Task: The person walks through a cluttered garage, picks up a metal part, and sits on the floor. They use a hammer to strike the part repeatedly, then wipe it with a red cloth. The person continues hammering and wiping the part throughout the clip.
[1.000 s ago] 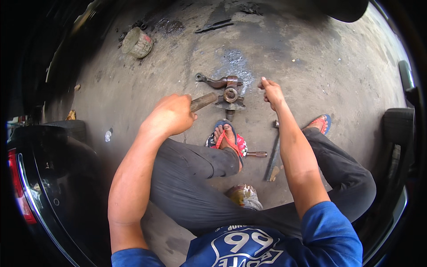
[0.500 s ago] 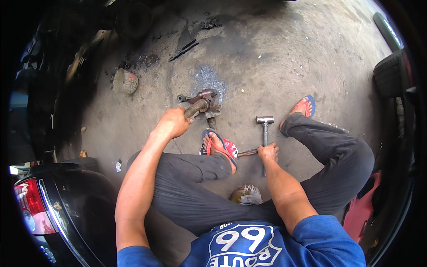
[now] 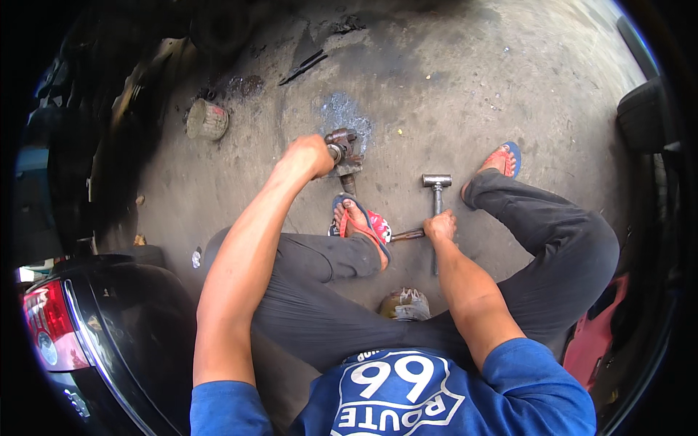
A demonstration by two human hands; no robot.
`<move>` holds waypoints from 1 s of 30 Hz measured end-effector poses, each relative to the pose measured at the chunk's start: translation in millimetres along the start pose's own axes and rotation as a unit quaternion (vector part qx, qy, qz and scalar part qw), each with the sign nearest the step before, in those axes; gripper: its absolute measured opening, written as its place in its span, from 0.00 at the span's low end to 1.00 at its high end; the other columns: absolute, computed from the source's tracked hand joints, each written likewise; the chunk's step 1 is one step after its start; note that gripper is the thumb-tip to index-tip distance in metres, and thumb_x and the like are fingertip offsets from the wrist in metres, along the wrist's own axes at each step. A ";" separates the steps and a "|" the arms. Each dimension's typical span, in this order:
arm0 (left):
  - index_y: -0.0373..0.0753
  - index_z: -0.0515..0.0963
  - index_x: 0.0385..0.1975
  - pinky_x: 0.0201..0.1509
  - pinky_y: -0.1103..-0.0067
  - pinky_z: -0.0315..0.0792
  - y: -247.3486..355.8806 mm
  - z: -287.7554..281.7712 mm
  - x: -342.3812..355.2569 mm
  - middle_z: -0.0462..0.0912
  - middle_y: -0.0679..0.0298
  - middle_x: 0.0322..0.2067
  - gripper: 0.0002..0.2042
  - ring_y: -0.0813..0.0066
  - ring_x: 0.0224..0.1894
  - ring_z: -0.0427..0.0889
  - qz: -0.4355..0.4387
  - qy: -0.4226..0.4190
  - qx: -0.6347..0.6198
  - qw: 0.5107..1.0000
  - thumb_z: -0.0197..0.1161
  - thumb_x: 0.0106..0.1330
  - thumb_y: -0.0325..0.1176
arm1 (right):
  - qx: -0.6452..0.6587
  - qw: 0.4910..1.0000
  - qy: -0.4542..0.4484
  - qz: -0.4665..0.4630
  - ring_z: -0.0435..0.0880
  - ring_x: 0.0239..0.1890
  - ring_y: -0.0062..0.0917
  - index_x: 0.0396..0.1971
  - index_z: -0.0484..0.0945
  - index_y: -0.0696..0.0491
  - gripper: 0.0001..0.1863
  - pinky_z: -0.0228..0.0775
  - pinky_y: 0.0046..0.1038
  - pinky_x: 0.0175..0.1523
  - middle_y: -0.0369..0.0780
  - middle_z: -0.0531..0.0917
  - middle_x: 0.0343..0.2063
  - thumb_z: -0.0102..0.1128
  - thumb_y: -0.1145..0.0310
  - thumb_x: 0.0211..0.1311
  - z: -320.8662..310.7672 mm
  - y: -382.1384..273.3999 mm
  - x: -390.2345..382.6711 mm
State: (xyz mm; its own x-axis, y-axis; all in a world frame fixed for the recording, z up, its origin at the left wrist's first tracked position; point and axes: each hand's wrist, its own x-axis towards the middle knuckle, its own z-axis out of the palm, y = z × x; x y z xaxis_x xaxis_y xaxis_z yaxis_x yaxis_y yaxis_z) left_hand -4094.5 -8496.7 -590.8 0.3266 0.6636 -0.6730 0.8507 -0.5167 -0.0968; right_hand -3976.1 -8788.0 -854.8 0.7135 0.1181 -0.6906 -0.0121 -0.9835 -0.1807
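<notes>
My left hand [image 3: 309, 156] is wrapped round a thick metal shaft or tube [image 3: 335, 152], most of it hidden by my fingers. Its end meets a rusty metal part [image 3: 342, 136] sitting on a metal block [image 3: 346, 168] on the floor, just beyond my foot. A stub [image 3: 349, 184] sticks out from the block toward that foot. Closed on the handle of a steel hammer, my right hand [image 3: 440, 226] rests low between my legs. The hammer head [image 3: 436, 180] points away from me. Beside that hand lies a brownish bar-like tool [image 3: 407, 235].
Black pliers [image 3: 303, 67] lie farther off on the stained concrete, and a dirty pot [image 3: 207, 120] stands at left. A grimy container [image 3: 405, 304] sits between my legs. A black car [image 3: 123, 312] is at lower left, a tyre [image 3: 641, 116] at right.
My left hand has moved forward and right, closer to the rusty part, and now hides more of the shaft and the arm-like piece at its left. My right hand stays on the hammer.
</notes>
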 end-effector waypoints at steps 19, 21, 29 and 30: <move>0.43 0.84 0.44 0.53 0.76 0.79 -22.2 133.6 37.8 0.90 0.69 0.43 0.15 0.79 0.46 0.85 0.159 0.343 -0.536 0.755 0.77 0.62 0.41 | 0.368 0.858 -0.217 -0.285 0.75 0.16 0.20 0.37 0.75 0.54 0.18 0.71 0.28 0.20 0.34 0.74 0.19 0.71 0.56 0.66 -107.3 -104.2 -125.4; 0.42 0.82 0.41 0.48 0.76 0.78 -19.6 139.7 46.8 0.88 0.70 0.37 0.11 0.82 0.41 0.82 0.161 0.387 -0.507 0.753 0.74 0.61 0.34 | 0.351 0.788 -0.304 -0.404 0.75 0.17 0.20 0.38 0.75 0.54 0.18 0.71 0.28 0.21 0.35 0.76 0.20 0.71 0.56 0.66 -133.3 -114.4 -150.5; 0.36 0.82 0.39 0.44 0.74 0.78 -28.4 144.9 39.4 0.85 0.66 0.30 0.11 0.79 0.36 0.82 0.299 0.386 -0.587 0.646 0.72 0.56 0.27 | -0.070 0.853 0.006 -0.517 0.85 0.29 0.47 0.42 0.80 0.61 0.24 0.74 0.44 0.38 0.55 0.83 0.24 0.72 0.52 0.64 -158.0 -118.5 -242.4; 0.37 0.82 0.39 0.45 0.73 0.79 -26.9 142.0 41.9 0.85 0.63 0.32 0.12 0.75 0.37 0.83 0.255 0.378 -0.579 0.676 0.73 0.55 0.28 | -0.036 0.846 0.005 -0.532 0.82 0.27 0.39 0.41 0.80 0.61 0.24 0.72 0.41 0.36 0.50 0.82 0.23 0.73 0.53 0.64 -172.7 -124.6 -268.1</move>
State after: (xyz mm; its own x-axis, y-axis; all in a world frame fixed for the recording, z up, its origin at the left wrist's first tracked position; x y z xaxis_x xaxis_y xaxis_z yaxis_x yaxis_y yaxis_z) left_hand -4162.3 -8531.8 -720.5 0.4438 0.8721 0.2061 0.1577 -0.3024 0.9401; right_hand -4044.9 -8720.8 -526.3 0.3006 0.9405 -0.1582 0.6834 -0.3281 -0.6522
